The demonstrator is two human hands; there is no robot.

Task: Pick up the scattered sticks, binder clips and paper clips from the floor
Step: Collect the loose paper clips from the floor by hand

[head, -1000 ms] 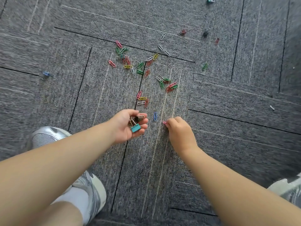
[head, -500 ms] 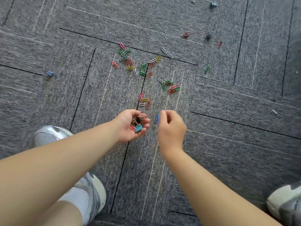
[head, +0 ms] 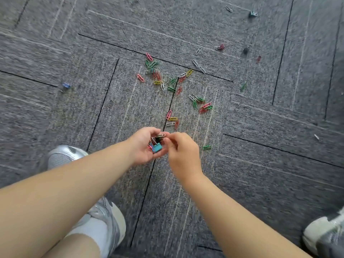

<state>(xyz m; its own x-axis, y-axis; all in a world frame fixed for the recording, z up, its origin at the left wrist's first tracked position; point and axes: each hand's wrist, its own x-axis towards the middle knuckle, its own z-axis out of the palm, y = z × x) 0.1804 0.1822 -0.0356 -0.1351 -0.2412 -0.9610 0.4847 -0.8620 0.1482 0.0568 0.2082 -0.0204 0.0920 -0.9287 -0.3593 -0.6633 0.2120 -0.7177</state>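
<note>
My left hand (head: 143, 146) is cupped palm up and holds a teal binder clip (head: 157, 147) and several paper clips. The bunched fingertips of my right hand (head: 181, 152) touch the edge of that palm; whether they pinch a clip is hidden. Many coloured paper clips (head: 158, 79) lie scattered on the grey carpet ahead, with a small group (head: 172, 119) just beyond my hands and another group (head: 202, 104) further right. One green paper clip (head: 207, 147) lies right of my right hand. Loose binder clips lie further off: blue (head: 66, 85), red (head: 220, 47), black (head: 246, 50).
My silver shoe (head: 63, 157) stands left of the hands, and the other shoe (head: 325, 237) is at the lower right corner. A teal binder clip (head: 252, 13) lies at the far top right. A small white piece (head: 316, 136) lies on the carpet at the right.
My right hand lifted from the carpet, where it pinched a clip, and swung left to my left palm. The left hand stayed cupped with its clips.
</note>
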